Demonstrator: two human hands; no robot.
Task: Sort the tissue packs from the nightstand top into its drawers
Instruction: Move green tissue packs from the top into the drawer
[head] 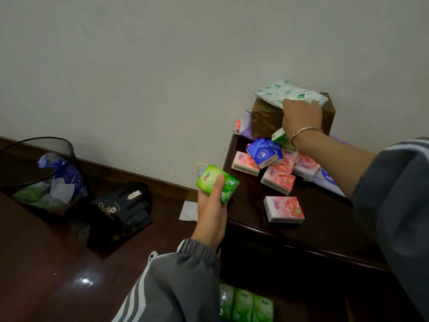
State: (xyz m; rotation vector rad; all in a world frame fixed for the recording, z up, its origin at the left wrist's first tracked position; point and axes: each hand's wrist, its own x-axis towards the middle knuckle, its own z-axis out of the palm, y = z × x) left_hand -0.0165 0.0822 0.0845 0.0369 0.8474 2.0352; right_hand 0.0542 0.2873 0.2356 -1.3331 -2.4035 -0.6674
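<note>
My left hand (212, 211) holds a green tissue pack (217, 182) just left of the dark nightstand (325, 231). My right hand (301, 117) reaches to the back of the top and grips a small green-and-white pack (281, 137) in front of a brown tissue box (267, 119). Several pink packs (283, 209) and a blue pack (264, 153) lie scattered on the top. A white-green soft pack (290, 91) rests on the box. Below, an open drawer shows a row of green packs (246, 303).
A dark mesh waste bin (41, 173) with scraps stands on the floor at the left, a black bag (116, 212) beside it. A white paper scrap (189, 211) lies by the nightstand. A larger white-purple pack (325, 180) sits under my right forearm.
</note>
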